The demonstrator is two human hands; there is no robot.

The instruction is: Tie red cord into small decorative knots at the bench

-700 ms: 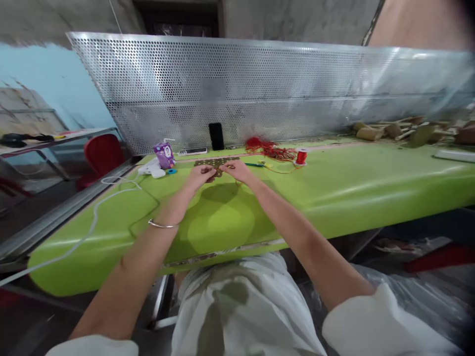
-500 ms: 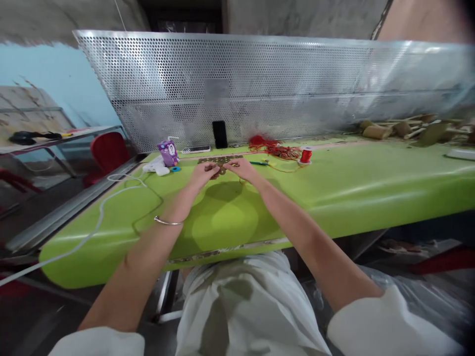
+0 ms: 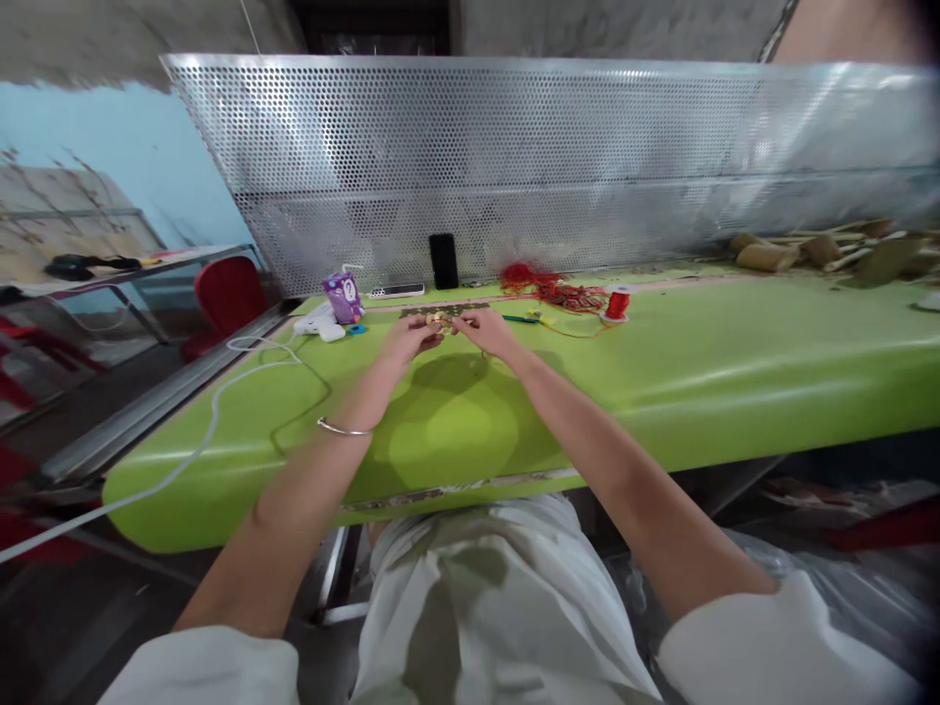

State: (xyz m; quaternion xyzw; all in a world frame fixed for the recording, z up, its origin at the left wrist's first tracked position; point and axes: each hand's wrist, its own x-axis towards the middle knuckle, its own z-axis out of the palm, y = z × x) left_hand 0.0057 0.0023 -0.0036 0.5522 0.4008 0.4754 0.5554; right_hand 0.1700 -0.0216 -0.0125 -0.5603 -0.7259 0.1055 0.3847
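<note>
Small gold-coloured, coin-like discs (image 3: pixel 440 320) are held up between my two hands, just above the green tabletop. My left hand (image 3: pixel 413 336) is closed around their left side, thumb against fingers. From the right, my right hand (image 3: pixel 485 329) pinches at their edge, fingertips close to the left thumb. The fingers cover part of the discs, and whether a thread runs through them is too small to tell. Just behind the hands lies a dark brown patterned strip (image 3: pixel 471 309), partly hidden by them. A short bit of thread (image 3: pixel 485 353) shows below the right hand.
Right of the hands lie a dark green-handled tool (image 3: pixel 520 318), a tangle of red cord (image 3: pixel 547 287) and a red thread spool (image 3: pixel 617 305). A purple packet (image 3: pixel 343 298), a white device (image 3: pixel 321 324) with its cable, and a phone (image 3: pixel 443 261) stand left and behind. A perforated metal panel (image 3: pixel 382 137) rises at the back.
The discs have tilted and now show a brighter gold face, with both hands still meeting around them. The whole view has shifted slightly, so things appear a little further right.
</note>
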